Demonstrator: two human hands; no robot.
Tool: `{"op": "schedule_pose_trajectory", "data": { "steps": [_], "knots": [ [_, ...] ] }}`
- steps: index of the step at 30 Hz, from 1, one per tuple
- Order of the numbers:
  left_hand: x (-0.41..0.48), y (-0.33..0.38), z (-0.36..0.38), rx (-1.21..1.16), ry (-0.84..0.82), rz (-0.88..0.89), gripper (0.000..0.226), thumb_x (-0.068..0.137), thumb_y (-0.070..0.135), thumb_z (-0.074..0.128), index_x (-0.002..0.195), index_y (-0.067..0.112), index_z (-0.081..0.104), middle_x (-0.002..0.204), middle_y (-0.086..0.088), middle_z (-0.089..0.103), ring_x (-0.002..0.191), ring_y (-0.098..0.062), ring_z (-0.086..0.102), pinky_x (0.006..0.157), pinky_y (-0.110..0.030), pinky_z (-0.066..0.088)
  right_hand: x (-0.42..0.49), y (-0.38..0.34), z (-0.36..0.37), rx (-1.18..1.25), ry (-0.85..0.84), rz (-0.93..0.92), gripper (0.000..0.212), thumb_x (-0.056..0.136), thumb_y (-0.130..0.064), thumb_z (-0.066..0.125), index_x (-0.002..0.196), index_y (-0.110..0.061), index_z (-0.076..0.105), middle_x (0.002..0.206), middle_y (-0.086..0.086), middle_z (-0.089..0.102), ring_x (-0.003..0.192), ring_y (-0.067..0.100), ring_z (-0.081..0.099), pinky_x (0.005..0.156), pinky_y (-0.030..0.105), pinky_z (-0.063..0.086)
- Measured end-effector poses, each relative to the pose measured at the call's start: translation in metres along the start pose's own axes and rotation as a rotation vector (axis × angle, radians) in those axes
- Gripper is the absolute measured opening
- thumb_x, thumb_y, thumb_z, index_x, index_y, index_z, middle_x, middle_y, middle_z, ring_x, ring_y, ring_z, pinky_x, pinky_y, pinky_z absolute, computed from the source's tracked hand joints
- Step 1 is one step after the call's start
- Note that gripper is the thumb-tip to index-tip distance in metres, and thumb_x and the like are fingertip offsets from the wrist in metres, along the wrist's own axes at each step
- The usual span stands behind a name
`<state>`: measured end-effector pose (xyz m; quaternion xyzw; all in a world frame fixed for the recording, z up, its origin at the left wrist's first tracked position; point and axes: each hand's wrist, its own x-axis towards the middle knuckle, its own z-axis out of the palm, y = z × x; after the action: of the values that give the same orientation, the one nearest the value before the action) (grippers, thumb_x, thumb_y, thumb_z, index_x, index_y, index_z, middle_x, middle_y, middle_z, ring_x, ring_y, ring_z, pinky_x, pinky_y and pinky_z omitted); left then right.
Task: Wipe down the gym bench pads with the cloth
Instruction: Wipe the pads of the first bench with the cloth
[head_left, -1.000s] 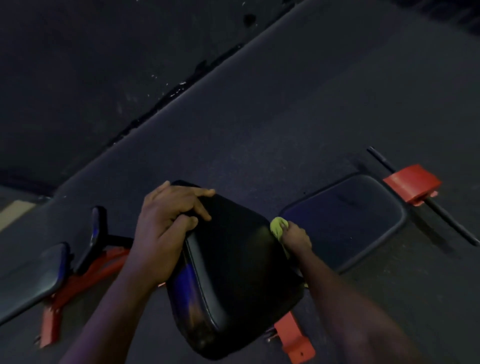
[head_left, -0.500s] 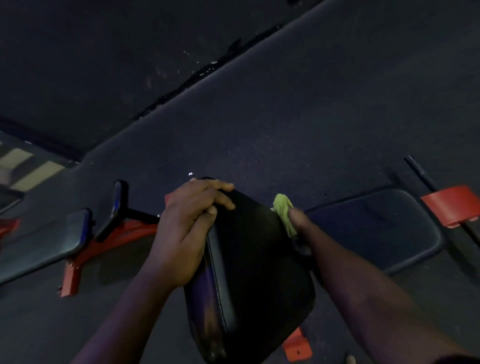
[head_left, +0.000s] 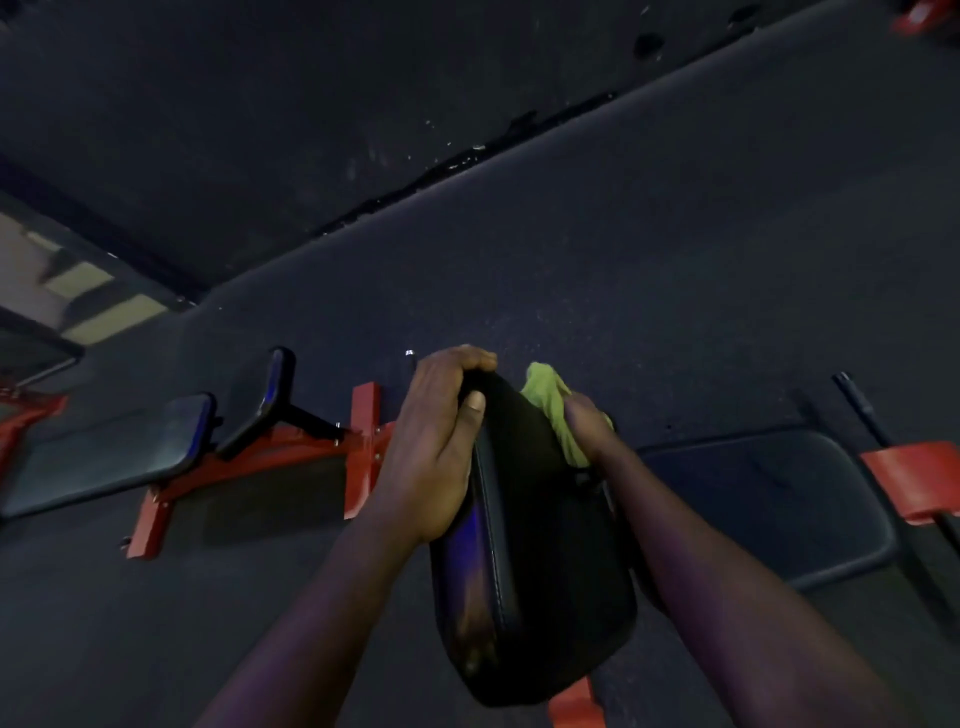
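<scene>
A black raised bench pad (head_left: 540, 561) tilts up in front of me in the dim light. My left hand (head_left: 441, 441) grips its top left edge, fingers curled over the rim. My right hand (head_left: 587, 431) holds a yellow-green cloth (head_left: 550, 400) pressed against the pad's upper right side. Below and to the right lies the flat black seat pad (head_left: 769, 499) of the same bench.
A second bench with black pads (head_left: 119, 452) and a red frame (head_left: 260, 462) stands at the left. A red bracket (head_left: 914, 478) and a black bar (head_left: 862, 410) sit at the right. Dark rubber floor (head_left: 623, 234) surrounds everything; a seam runs across it.
My right hand has moved the cloth up the pad's right side toward its top edge. My left hand kept its grip. The view has shifted left, showing more of the second bench.
</scene>
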<state>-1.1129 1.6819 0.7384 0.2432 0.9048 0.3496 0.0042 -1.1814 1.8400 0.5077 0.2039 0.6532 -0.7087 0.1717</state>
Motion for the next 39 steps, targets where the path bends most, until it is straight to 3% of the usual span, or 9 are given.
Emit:
{"op": "schedule_pose_trajectory", "data": {
  "steps": [4, 7, 11, 15, 20, 26, 30, 35, 39],
  "knots": [
    [-0.009, -0.004, 0.003, -0.009, 0.235, -0.203, 0.023, 0.104, 0.026, 0.038, 0.125, 0.024, 0.049, 0.116, 0.015, 0.046, 0.116, -0.003, 0.045, 0.096, -0.017, 0.036, -0.002, -0.038, 0.010, -0.162, -0.062, 0.038, 0.043, 0.100, -0.038, 0.053, 0.119, -0.004, 0.071, 0.117, 0.013, 0.070, 0.112, 0.026, 0.064, 0.099, 0.043, 0.049],
    [-0.024, -0.006, 0.004, 0.075, 0.464, -0.286, 0.023, 0.105, 0.026, 0.036, 0.120, 0.019, 0.051, 0.111, 0.008, 0.050, 0.105, -0.006, 0.045, 0.088, -0.024, 0.039, -0.033, -0.086, 0.019, -0.180, -0.056, -0.100, 0.036, 0.097, -0.043, 0.052, 0.083, -0.017, 0.073, 0.088, 0.001, 0.069, 0.091, 0.022, 0.062, 0.092, 0.044, 0.050],
    [-0.052, -0.013, -0.011, -0.040, 0.557, -0.362, 0.022, 0.106, 0.027, 0.034, 0.113, 0.022, 0.054, 0.104, 0.006, 0.053, 0.095, -0.006, 0.050, 0.078, -0.024, 0.041, -0.083, -0.121, 0.022, -0.091, -0.016, -0.187, 0.032, 0.102, -0.044, 0.052, 0.094, -0.021, 0.072, 0.099, 0.000, 0.073, 0.102, 0.024, 0.067, 0.096, 0.043, 0.050],
    [-0.067, -0.034, -0.028, -0.096, 0.510, -0.323, 0.020, 0.106, 0.023, 0.036, 0.108, 0.025, 0.055, 0.100, 0.007, 0.057, 0.097, -0.005, 0.056, 0.081, -0.027, 0.047, -0.123, -0.167, 0.035, -0.193, 0.026, -0.370, 0.035, 0.103, -0.046, 0.051, 0.112, -0.021, 0.073, 0.110, -0.001, 0.073, 0.115, 0.024, 0.067, 0.103, 0.040, 0.049],
    [-0.067, -0.051, -0.045, -0.231, 0.443, -0.258, 0.030, 0.102, 0.032, 0.032, 0.114, 0.019, 0.056, 0.102, 0.000, 0.065, 0.098, -0.010, 0.061, 0.078, -0.024, 0.044, -0.182, -0.184, 0.065, -0.922, 0.067, -0.427, 0.048, 0.101, -0.049, 0.053, 0.140, -0.023, 0.057, 0.149, -0.001, 0.054, 0.136, 0.022, 0.048, 0.106, 0.033, 0.036],
    [-0.049, -0.060, -0.062, -0.393, 0.240, -0.180, 0.039, 0.099, 0.038, 0.032, 0.113, 0.015, 0.060, 0.111, -0.007, 0.069, 0.105, -0.018, 0.064, 0.087, -0.028, 0.048, -0.276, -0.113, 0.092, -1.020, 0.437, -0.357, 0.045, 0.095, -0.051, 0.054, 0.138, -0.040, 0.050, 0.163, -0.011, 0.030, 0.136, 0.027, 0.049, 0.097, 0.042, 0.047],
    [-0.037, -0.061, -0.055, -0.456, 0.025, -0.122, 0.045, 0.096, 0.048, 0.031, 0.117, 0.021, 0.061, 0.115, -0.001, 0.067, 0.112, -0.019, 0.063, 0.102, -0.043, 0.048, -0.349, -0.059, 0.132, -1.017, 0.570, -0.220, 0.066, 0.093, -0.060, 0.051, 0.150, -0.056, 0.019, 0.169, -0.013, 0.006, 0.148, 0.025, 0.030, 0.096, 0.048, 0.052],
    [-0.036, -0.060, -0.053, -0.469, -0.054, -0.051, 0.028, 0.107, 0.030, 0.035, 0.113, 0.025, 0.061, 0.109, 0.006, 0.064, 0.107, -0.013, 0.060, 0.088, -0.017, 0.043, -0.259, -0.127, 0.129, -1.010, 0.682, -0.127, 0.059, 0.098, -0.070, 0.031, 0.154, -0.051, 0.023, 0.158, 0.003, 0.038, 0.128, 0.038, 0.053, 0.099, 0.047, 0.045],
    [-0.041, -0.052, -0.057, -0.439, -0.084, -0.052, 0.036, 0.108, 0.029, 0.032, 0.130, 0.016, 0.058, 0.120, 0.007, 0.059, 0.113, -0.011, 0.054, 0.086, -0.020, 0.036, -0.229, -0.150, 0.116, -0.899, 0.597, -0.115, 0.058, 0.101, -0.065, 0.033, 0.152, -0.038, 0.035, 0.149, 0.005, 0.051, 0.131, 0.034, 0.051, 0.101, 0.046, 0.041]
  ]
}}
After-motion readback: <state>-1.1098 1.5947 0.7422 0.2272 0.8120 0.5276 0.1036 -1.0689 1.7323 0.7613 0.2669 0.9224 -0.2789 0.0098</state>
